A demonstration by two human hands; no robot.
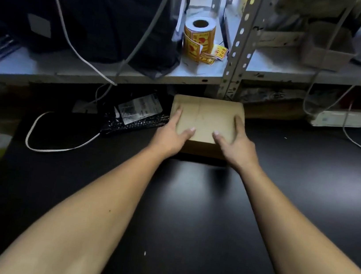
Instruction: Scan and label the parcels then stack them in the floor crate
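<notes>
A brown cardboard parcel (pixel 206 117) sits on the black table (pixel 188 207), close under the metal shelf. My left hand (pixel 171 135) holds its left side, thumb on top and fingers along the edge. My right hand (pixel 235 143) holds its right side the same way. To the parcel's left lies a black plastic mailer with a white printed label (pixel 140 108). A roll of yellow and red stickers (pixel 199 36) stands on the shelf above, with loose stickers (pixel 214 54) beside it.
A large black bag (pixel 88 7) fills the shelf's left part, with grey cables (pixel 71 47) hanging over it. A white cable (pixel 52 149) loops on the table at left. A white power strip (pixel 339 118) lies at right. A perforated shelf post (pixel 238 49) rises behind the parcel.
</notes>
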